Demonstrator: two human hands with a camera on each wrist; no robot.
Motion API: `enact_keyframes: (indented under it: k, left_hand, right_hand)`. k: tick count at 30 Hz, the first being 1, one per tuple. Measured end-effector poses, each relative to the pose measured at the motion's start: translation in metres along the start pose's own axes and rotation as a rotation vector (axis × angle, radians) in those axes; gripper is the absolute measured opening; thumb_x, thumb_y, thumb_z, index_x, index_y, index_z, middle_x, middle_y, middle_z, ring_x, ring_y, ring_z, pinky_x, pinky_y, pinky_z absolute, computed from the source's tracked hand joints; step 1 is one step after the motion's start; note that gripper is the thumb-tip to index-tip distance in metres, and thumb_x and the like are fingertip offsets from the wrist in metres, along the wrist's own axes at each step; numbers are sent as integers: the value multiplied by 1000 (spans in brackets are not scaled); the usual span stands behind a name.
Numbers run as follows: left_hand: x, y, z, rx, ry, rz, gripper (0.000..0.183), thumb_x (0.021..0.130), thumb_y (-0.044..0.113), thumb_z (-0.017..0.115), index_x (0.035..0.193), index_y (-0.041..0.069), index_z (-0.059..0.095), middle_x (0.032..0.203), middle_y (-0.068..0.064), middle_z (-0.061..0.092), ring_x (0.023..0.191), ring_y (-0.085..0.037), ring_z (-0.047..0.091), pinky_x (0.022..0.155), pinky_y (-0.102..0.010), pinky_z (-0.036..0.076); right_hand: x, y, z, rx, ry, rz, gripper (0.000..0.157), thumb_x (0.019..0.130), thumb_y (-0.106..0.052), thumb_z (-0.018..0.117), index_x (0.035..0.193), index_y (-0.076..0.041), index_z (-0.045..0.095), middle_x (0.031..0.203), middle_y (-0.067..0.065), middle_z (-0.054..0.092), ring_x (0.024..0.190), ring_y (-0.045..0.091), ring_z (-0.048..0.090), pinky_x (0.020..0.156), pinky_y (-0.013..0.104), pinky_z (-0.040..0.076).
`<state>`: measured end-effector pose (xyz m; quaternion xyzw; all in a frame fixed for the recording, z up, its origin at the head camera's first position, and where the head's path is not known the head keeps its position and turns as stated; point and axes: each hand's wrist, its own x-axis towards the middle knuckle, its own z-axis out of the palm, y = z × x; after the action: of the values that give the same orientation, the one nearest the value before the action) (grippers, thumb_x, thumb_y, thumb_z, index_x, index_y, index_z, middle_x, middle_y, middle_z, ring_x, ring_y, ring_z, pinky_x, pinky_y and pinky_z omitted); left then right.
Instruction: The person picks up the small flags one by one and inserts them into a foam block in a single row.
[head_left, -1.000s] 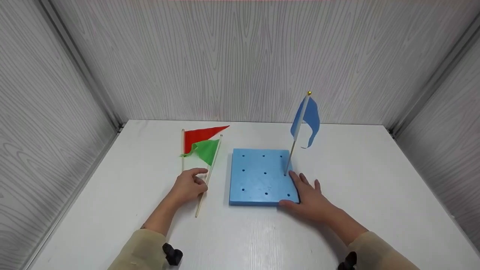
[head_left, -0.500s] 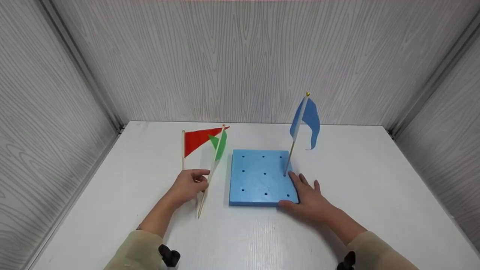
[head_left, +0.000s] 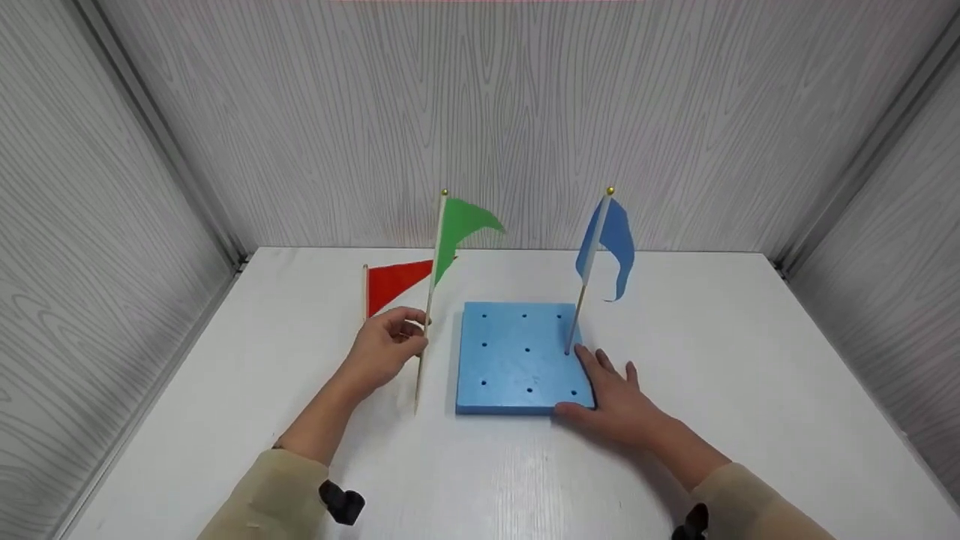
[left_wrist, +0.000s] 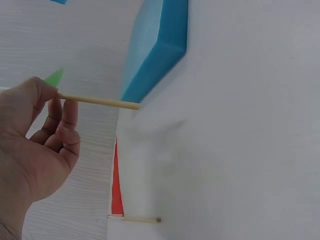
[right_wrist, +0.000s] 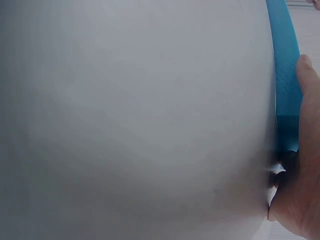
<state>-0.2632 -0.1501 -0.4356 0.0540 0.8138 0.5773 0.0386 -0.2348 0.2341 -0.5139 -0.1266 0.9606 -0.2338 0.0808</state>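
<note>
Left grip (head_left: 384, 349): is pinching the green flag (head_left: 456, 229) by its stick
Green flag: is tilting slightly, left of the blue block (head_left: 506, 367)
Right grip (head_left: 616, 399): is resting, fingers extended, against the block's near right corner
Blue flag (head_left: 618, 238): is leaning from a hole near the block's right edge
Red flag (head_left: 391, 285): is lying on the counter (head_left: 750, 375) beyond the left grip

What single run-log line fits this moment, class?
left hand: pinches green flag; right hand: touches blue board; blue flag: in board; red flag: on table
</note>
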Motion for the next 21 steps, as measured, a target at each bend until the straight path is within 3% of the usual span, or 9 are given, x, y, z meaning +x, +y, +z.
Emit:
enact_keyframes:
  k: [5, 14, 21]
  left_hand:
    - [2, 18, 5, -13, 10, 56, 30, 98, 9, 74, 128, 11, 71, 117, -9, 70, 105, -28, 65, 88, -31, 60]
    - [10, 43, 19, -26, 2, 136, 28, 99, 10, 73, 127, 14, 72, 118, -5, 70, 109, -26, 66, 93, -38, 60]
    - [20, 58, 34, -39, 3, 205, 23, 100, 12, 71, 124, 14, 73, 117, -5, 69, 107, -27, 66, 90, -35, 60]
  right_hand:
    - [0, -1, 0, 7, 2, -1, 119, 87, -85, 57, 171, -14, 14, 172, 18, 28, 162, 39, 13, 122, 70, -6]
    - [0, 1, 0, 15, 6, -12, 118, 89, -83, 59, 171, -12, 14, 172, 19, 28, 162, 39, 13, 122, 70, -6]
    - [1, 1, 1, 12, 4, -12, 118, 88, -85, 58, 172, -14, 14, 172, 17, 29, 162, 36, 12, 123, 69, -6]
